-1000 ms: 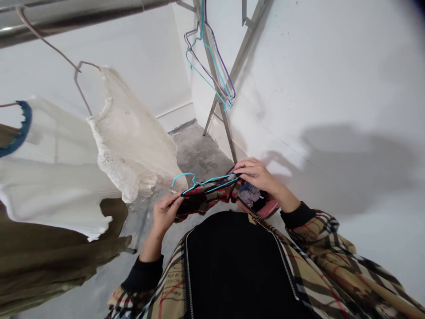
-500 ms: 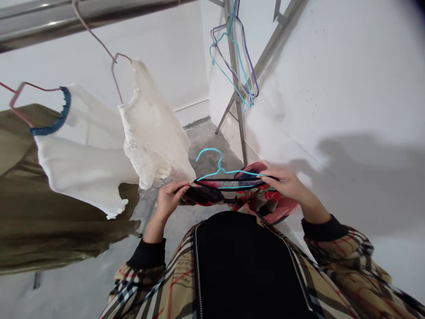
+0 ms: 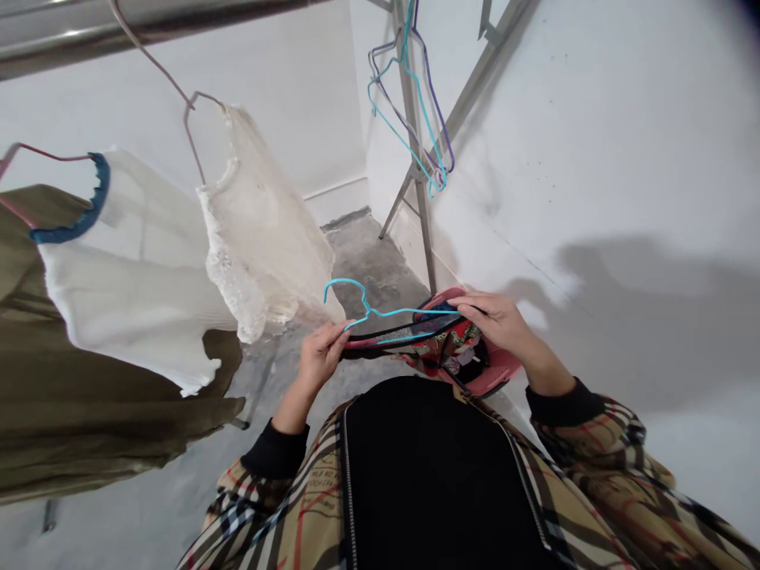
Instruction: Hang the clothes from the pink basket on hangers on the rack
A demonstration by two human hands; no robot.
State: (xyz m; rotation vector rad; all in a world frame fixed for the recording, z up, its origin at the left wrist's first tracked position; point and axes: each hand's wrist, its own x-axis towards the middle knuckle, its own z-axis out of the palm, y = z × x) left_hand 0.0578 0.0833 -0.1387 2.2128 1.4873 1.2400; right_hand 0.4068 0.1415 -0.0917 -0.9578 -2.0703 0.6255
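While the left hand (image 3: 321,358) pinches one end of a cyan wire hanger (image 3: 385,313) against the edge of a red patterned garment (image 3: 457,348), the right hand (image 3: 495,324) clenches the hanger's other end and the garment's pink rim; the hanger lies between both sets of fingers, its hook rising just above the left fingertips (image 3: 336,336); a cream lace top (image 3: 261,229) hangs just beyond those fingertips; a white ribbed top (image 3: 131,293) hangs further left; purple and cyan hangers (image 3: 409,103) dangle well beyond the right fingers (image 3: 480,305).

left hand (image 3: 324,356): lace top (image 3: 255,222) just beyond | right hand (image 3: 495,324): metal rack leg (image 3: 423,237) ahead, white wall (image 3: 594,158) rightward | passage: above concrete floor (image 3: 374,269) ahead, between both
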